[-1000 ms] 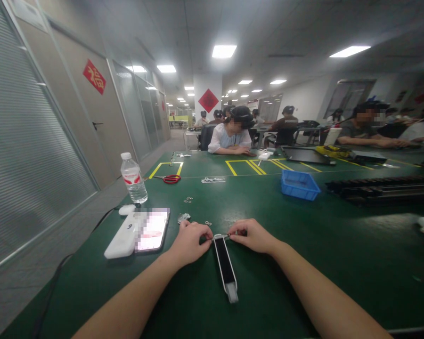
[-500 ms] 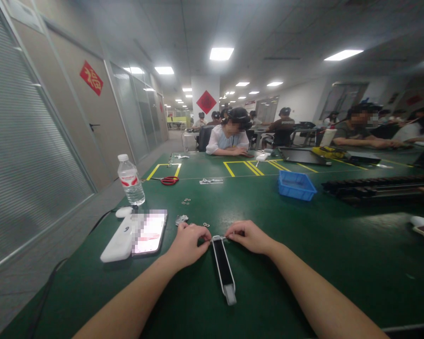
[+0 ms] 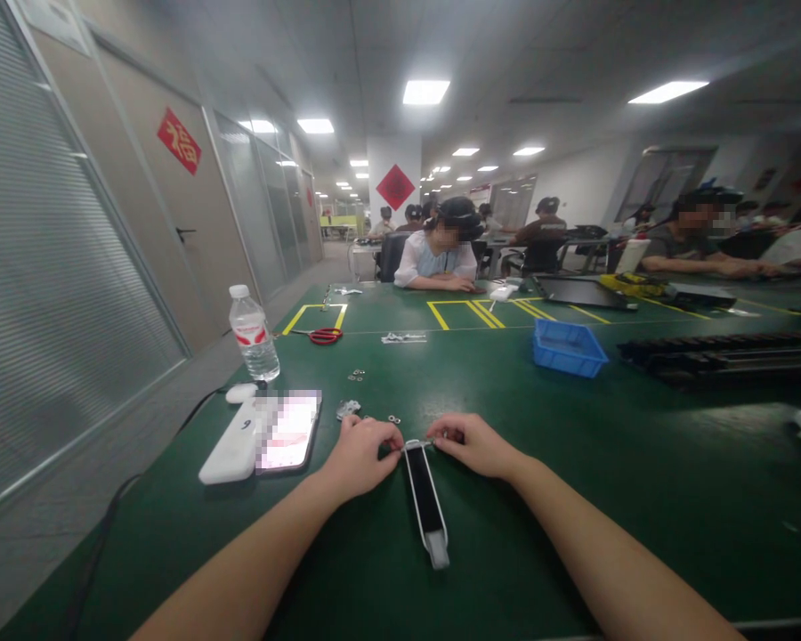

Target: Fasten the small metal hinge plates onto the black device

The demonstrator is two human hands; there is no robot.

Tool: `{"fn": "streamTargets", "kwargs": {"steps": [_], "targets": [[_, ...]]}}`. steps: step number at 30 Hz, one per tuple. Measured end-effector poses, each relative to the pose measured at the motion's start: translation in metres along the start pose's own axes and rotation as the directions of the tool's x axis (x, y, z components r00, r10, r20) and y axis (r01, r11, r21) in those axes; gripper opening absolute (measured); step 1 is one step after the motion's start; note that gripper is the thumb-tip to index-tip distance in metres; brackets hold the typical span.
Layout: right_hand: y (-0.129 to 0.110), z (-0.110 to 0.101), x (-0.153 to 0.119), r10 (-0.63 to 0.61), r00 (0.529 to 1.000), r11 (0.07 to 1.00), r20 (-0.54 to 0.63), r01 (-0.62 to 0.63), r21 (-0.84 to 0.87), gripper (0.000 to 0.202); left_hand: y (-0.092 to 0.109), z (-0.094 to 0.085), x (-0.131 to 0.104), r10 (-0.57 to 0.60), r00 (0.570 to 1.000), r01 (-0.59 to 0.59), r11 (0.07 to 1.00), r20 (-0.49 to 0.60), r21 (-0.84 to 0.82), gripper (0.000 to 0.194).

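A long narrow device (image 3: 425, 490) with a white rim and a black face lies on the green table (image 3: 500, 570), a grey end piece towards me. My left hand (image 3: 364, 452) is pinched at the left corner of its far end. On the other side, my right hand (image 3: 471, 443) pinches a small thin piece at the right of that end; what exactly the fingers hold is too small to name. Just beyond my left hand lie a crumpled silvery piece (image 3: 348, 409) and small metal rings (image 3: 393, 419).
A white case (image 3: 230, 450), a lit phone (image 3: 294, 432) and a water bottle (image 3: 254, 338) stand left. Red-handled scissors (image 3: 325, 336) lie further back. A blue tray (image 3: 567, 349) and black racks (image 3: 721, 356) are on the right. A person (image 3: 440, 254) sits opposite.
The view has shifted slightly, so the scene sits a little further right. My right hand's fingers are a little further from the device's end. My left hand keeps its pinch.
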State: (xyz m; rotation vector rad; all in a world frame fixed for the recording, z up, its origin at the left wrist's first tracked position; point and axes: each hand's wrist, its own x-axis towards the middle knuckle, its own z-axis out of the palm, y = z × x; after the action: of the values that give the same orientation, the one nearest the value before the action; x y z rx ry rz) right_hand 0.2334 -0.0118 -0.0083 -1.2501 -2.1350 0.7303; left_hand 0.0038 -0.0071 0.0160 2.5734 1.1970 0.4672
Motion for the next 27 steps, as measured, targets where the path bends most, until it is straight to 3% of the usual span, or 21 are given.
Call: {"fn": "streamTargets", "kwargs": {"steps": [5, 27], "targets": [[-0.0005, -0.0009, -0.0005, 0.024, 1.0, 0.999, -0.002, -0.024, 0.043, 0.008, -0.001, 0.0015, -0.0002, -0.002, 1.0, 0.002, 1.0, -0.002, -0.001, 0.009], [0.004, -0.0036, -0.0033, 0.019, 1.0, 0.999, -0.007, -0.019, 0.027, 0.019, 0.0016, -0.002, -0.0006, 0.012, 1.0, -0.012, 1.0, 0.005, -0.01, 0.01]]}}
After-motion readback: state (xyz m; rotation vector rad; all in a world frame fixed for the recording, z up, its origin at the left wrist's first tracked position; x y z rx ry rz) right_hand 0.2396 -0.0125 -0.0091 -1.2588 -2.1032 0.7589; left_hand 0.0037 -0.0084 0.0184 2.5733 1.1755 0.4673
